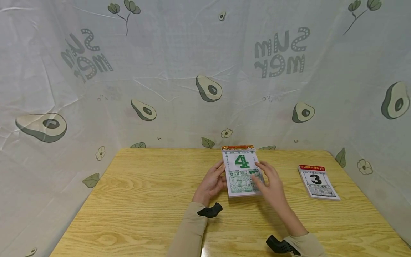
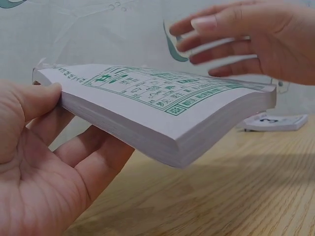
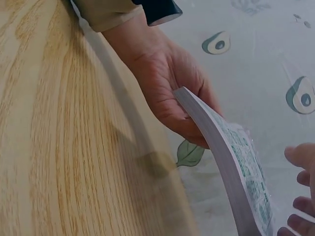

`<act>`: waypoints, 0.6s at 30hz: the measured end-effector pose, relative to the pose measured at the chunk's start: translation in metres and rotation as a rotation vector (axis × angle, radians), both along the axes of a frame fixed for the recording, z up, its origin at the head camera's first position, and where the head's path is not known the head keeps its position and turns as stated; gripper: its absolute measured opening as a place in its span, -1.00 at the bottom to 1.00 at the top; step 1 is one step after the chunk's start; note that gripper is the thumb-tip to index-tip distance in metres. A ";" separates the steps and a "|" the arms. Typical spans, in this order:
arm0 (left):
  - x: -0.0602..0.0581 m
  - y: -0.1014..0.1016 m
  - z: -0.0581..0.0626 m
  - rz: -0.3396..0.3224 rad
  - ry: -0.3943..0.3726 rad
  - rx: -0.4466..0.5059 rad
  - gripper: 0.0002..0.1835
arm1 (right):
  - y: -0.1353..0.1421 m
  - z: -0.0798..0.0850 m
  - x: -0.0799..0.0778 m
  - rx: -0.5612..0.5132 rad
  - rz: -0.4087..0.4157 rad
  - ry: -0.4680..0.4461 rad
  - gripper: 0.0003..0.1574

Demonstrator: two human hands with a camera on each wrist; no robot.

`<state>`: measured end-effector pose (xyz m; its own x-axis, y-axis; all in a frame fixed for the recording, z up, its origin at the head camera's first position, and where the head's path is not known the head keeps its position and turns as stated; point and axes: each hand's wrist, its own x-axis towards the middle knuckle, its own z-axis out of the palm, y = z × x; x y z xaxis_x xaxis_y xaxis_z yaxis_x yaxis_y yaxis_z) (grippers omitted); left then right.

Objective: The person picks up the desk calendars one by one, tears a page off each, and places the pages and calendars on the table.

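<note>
A thick tear-off calendar (image 1: 243, 173) with a green 4 on its top sheet and a red and gold header is held up over the table. My left hand (image 1: 212, 182) grips it by its left edge, thumb on the top sheet and fingers underneath, as the left wrist view shows. Its block of white pages (image 2: 182, 147) bows slightly. Over the calendar's right side hovers my right hand (image 1: 269, 182), its fingers loosely spread and apart from the sheet in the left wrist view (image 2: 251, 39).
A smaller tear-off calendar (image 1: 318, 182) with a black 3 and a red header lies at the right of the wooden table (image 1: 144, 200). Behind the table hangs a pale curtain (image 1: 179, 117) printed with avocados.
</note>
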<state>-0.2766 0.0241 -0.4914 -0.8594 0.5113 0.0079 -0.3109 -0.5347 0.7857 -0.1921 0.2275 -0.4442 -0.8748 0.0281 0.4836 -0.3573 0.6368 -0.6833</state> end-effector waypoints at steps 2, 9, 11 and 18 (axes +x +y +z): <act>0.000 0.000 0.000 0.004 -0.002 0.007 -0.53 | -0.003 -0.001 0.001 0.046 0.007 0.073 -0.40; -0.002 0.000 0.000 0.010 0.004 0.018 -0.51 | -0.014 -0.001 0.004 0.198 0.122 0.342 -0.40; -0.002 0.000 -0.001 0.008 0.006 0.012 -0.51 | -0.017 -0.002 0.004 0.240 0.160 0.394 -0.41; -0.002 -0.001 0.000 0.000 0.023 -0.005 -0.51 | -0.026 -0.006 0.008 0.385 0.218 0.442 -0.46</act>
<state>-0.2784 0.0230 -0.4919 -0.8589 0.5115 0.0256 -0.2925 -0.5310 0.7953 -0.1845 0.2013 -0.4505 -0.5560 -0.3771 0.7407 -0.7031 0.6886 -0.1772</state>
